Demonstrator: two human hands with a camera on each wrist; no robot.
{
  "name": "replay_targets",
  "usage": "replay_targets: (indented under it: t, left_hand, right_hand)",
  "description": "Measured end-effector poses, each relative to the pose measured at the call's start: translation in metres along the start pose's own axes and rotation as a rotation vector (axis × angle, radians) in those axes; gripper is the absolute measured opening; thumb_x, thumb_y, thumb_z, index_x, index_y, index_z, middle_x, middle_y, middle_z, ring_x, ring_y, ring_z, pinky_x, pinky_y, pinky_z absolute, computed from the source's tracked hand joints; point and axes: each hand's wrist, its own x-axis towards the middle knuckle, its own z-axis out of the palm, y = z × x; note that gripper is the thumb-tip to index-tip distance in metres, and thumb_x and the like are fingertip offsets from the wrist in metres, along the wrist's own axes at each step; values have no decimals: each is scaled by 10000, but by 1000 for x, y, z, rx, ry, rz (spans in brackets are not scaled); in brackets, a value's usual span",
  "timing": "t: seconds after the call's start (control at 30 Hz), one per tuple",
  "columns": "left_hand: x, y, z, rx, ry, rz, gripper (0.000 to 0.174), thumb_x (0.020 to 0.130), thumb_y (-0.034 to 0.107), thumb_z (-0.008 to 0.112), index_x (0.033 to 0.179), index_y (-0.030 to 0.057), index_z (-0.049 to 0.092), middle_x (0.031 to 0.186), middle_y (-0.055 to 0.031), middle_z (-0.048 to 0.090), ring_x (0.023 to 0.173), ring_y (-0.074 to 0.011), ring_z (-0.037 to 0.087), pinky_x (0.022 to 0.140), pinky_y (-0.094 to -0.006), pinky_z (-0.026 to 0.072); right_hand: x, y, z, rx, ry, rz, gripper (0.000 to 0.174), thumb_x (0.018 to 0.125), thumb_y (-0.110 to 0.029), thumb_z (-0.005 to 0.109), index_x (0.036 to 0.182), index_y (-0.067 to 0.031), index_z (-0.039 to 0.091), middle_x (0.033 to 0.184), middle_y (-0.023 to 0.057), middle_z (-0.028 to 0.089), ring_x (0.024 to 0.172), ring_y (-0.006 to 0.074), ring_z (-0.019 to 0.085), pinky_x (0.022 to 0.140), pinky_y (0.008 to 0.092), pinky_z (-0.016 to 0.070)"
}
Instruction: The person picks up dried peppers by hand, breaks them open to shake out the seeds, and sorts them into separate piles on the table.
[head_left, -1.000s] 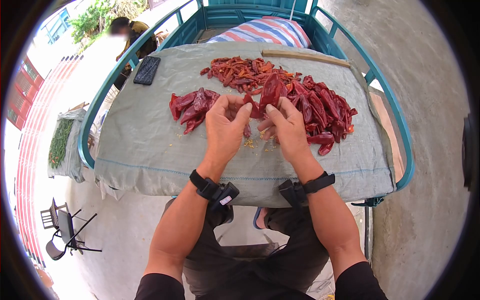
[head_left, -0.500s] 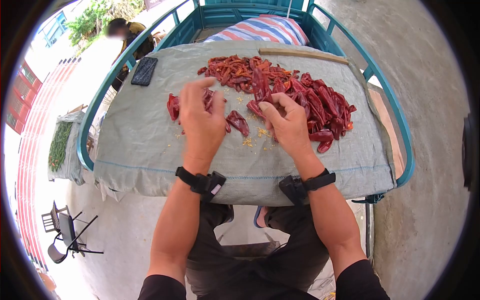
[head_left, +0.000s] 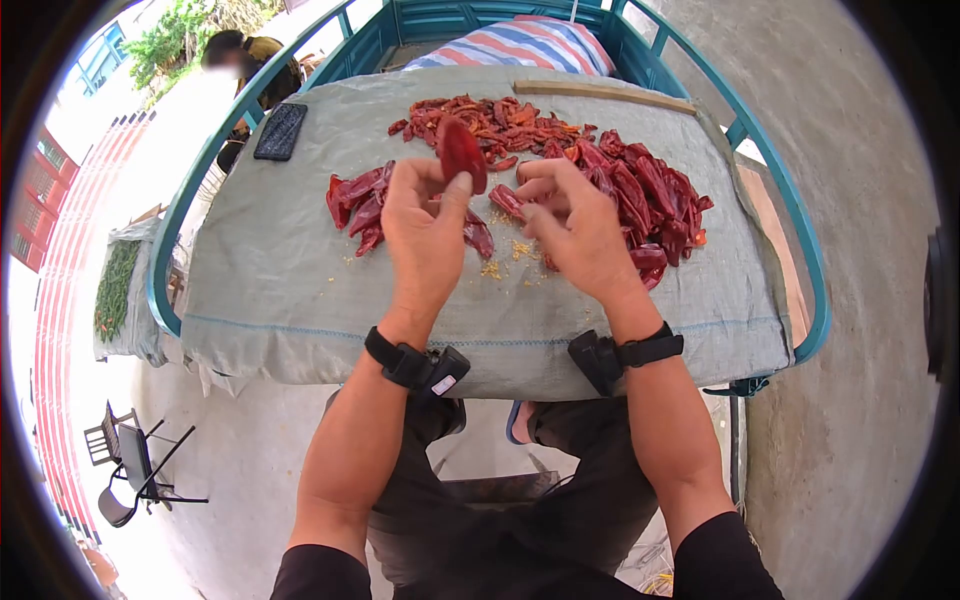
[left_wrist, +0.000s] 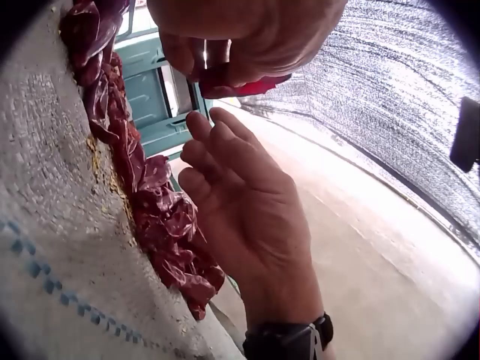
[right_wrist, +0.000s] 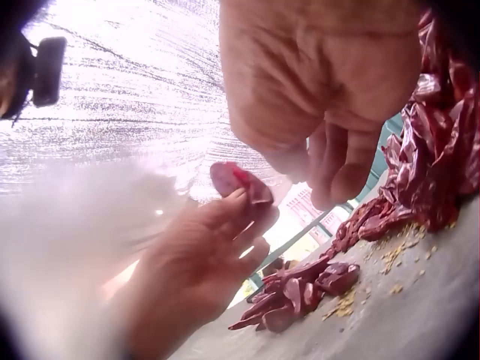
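Your left hand (head_left: pixel 425 235): grip pinching a red pepper (head_left: pixel 461 155). Your right hand (head_left: pixel 580 235): grip open, fingers loosely bent; pepper heap (head_left: pixel 650 195) at its two o'clock.

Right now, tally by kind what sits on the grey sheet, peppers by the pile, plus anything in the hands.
Pepper piles: 3 (left, far, right)
Phone: 1
Wooden strip: 1
Pepper piece in the left hand: 1
Total: 6
The yellow seeds are too small to count.
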Motion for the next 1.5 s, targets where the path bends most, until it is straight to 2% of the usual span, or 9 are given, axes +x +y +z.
replay_targets:
  t: [0.17,0.37,0.4,0.6,0.7,1.0,1.1,1.3,1.5]
  left_hand:
    - [12,3,-14,-65,151,-38,157,1095,63,730,1163,15,596,1060,-46,723,912,-73,675,792,-243,562]
    - [18,5,-18,-99,178,-19,264,1110,36,686,1312,-4,522,1112,-113,743,953,-110,722,813,-266,618]
    - [18,6,-18,-95,165,-26,284,1110,31,681,1333,0,508,1116,-121,744,956,-117,727,811,-272,628]
    - [14,9,-14,-103,112,-60,336,1109,13,661,1390,14,477,1111,-132,740,951,-134,741,795,-298,669]
    - [13,6,-15,-98,99,-61,330,1107,6,656,1387,12,479,1102,-126,736,948,-134,740,799,-298,669]
    - [13,4,-18,-66,80,-66,284,1097,4,664,1338,-15,516,1092,-123,746,951,-140,748,794,-293,638]
    - [13,4,-18,-63,67,-70,295,1093,-1,665,1347,-23,518,1092,-125,750,949,-140,750,803,-291,636]
    - [10,-5,-18,62,-81,-118,370,1077,-15,668,1412,-30,510,1189,-142,746,993,-161,763,842,-306,646]
    - [-2,2,0,58,-156,-209,367,1053,-39,676,1383,-36,515,1130,-142,749,909,-173,781,818,-305,653]
  right_hand:
    - [6,7,-23,-332,169,-86,308,972,24,715,1272,-38,690,1051,156,768,882,307,760,830,412,610]
    - [-4,16,-1,-592,35,-278,293,969,-70,741,1260,-69,708,1232,168,711,1166,381,700,959,469,584]
    - [-6,17,4,-592,-47,-228,314,958,-123,756,1268,-95,719,1326,166,679,1313,385,623,1050,487,542]
    - [-22,16,42,-804,-121,-448,371,925,-246,812,1275,-136,756,1396,192,649,1422,429,525,1186,592,398]
    - [-27,18,44,-850,-181,-436,343,921,-296,817,1222,-137,777,1369,212,662,1402,433,539,1207,592,364]
    - [-17,24,28,-919,-233,-369,193,926,-148,737,1115,-125,765,1048,102,753,1121,303,675,1095,488,420]
    - [-12,25,26,-858,-151,-267,168,935,-108,712,1101,-107,734,1038,124,740,1110,336,674,1016,482,490]
    - [-3,11,15,-501,123,-210,147,964,16,665,1101,-36,661,998,172,723,906,392,709,792,476,585]
    - [-1,0,11,18,256,65,146,994,31,683,1117,-18,620,934,71,708,810,175,701,750,352,578]
